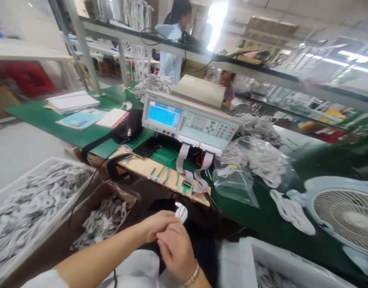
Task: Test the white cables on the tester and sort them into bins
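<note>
A small looped bundle of white cable [181, 213] sticks up from between my two hands, in front of the bench. My left hand [159, 225] reaches in from the left, its fingers closed at the lower side of the bundle. My right hand [177, 249], with a bracelet at the wrist, is closed against the left one just below the cable. The fingers hide the lower part of the bundle. Beyond the hands, a wooden board [159, 180] with green wires and connectors lies at the bench edge. Grey ribbon cables [184, 156] join it to a test instrument [190, 122] with a lit blue screen.
At left stand a white bin [48, 162] and a brown box [132, 198], both holding cables. Another white bin [244, 256] is at lower right. A fan [352, 216], a cable bundle [292, 212] and bagged cables [262, 160] lie on the green bench. Two people are beyond.
</note>
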`<control>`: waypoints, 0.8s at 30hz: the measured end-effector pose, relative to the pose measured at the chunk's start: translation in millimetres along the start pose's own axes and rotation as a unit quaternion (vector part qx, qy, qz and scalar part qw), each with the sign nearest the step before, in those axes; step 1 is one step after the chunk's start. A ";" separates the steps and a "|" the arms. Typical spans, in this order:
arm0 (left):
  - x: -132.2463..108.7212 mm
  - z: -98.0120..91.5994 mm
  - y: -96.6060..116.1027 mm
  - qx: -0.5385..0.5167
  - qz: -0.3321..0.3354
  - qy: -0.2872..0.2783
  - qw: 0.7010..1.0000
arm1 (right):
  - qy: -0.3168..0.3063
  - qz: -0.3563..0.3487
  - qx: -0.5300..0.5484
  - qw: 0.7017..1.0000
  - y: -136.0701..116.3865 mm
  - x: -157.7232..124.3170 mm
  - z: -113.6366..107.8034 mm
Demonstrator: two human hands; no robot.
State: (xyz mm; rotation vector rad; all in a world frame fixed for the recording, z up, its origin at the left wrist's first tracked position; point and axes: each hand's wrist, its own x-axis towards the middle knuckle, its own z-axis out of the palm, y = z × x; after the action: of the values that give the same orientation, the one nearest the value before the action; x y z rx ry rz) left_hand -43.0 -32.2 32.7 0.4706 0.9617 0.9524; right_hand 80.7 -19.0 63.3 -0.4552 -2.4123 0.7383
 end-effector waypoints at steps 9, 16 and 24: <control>9.6 32.6 -1.9 0.036 0.122 -0.002 0.992 | 0.123 0.274 0.051 0.952 41.1 -24.4 -32.8; 13.4 27.3 -0.4 -0.120 -0.018 -0.011 0.993 | 0.160 0.265 0.047 0.950 45.5 -20.1 -23.9; 22.0 16.1 11.5 0.138 0.245 0.133 0.950 | 0.156 0.409 0.309 0.845 61.2 8.4 -23.8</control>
State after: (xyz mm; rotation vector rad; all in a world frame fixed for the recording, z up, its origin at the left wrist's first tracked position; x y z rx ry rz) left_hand -29.6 -6.5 38.7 0.8604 1.2619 1.3584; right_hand 97.8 42.8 46.7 -1.2273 -1.4783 1.5812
